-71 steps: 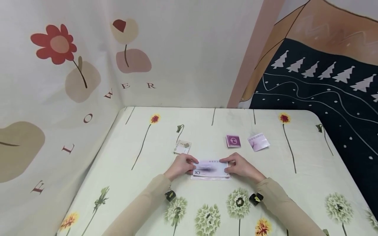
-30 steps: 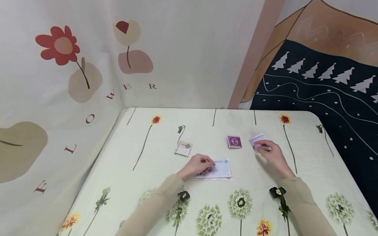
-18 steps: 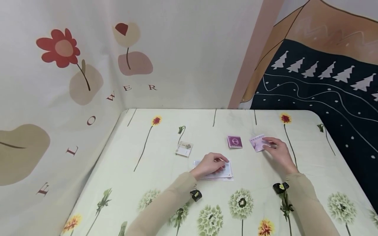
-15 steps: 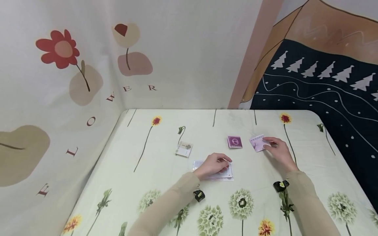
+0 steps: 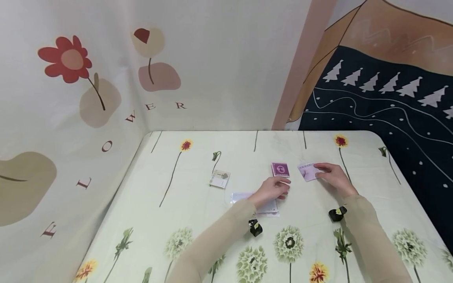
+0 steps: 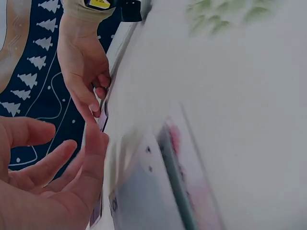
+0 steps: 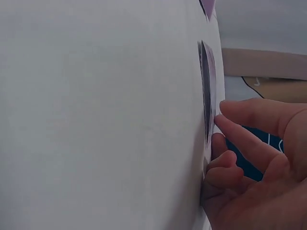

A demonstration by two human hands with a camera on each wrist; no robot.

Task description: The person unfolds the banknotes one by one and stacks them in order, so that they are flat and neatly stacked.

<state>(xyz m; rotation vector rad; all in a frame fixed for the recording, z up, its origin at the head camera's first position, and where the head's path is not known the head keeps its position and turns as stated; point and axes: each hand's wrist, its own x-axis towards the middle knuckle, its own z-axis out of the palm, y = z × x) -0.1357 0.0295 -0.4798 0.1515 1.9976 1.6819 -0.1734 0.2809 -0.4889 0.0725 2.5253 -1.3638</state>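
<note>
In the head view my left hand (image 5: 270, 191) is above the flat stack of pale purple-blue banknotes (image 5: 242, 197), reaching past its right end with fingers loosely bent and nothing between them. The left wrist view shows its thumb and fingers apart, beside the standing-up edges of the notes (image 6: 144, 191). My right hand (image 5: 334, 177) is at the right edge of a folded light-purple banknote (image 5: 307, 172). In the right wrist view a fingertip touches that folded note (image 7: 208, 91), while the thumb stands apart from it.
A folded dark-purple banknote (image 5: 280, 169) lies between the hands, farther back. To the left is a folded pale greenish banknote (image 5: 220, 179). The table (image 5: 177, 173) has a flower-printed cloth; printed curtains hang at its back and left side.
My left hand has let go of the flat notes and moved right across them. My right hand has left those notes and gone to the folded light-purple banknote.
</note>
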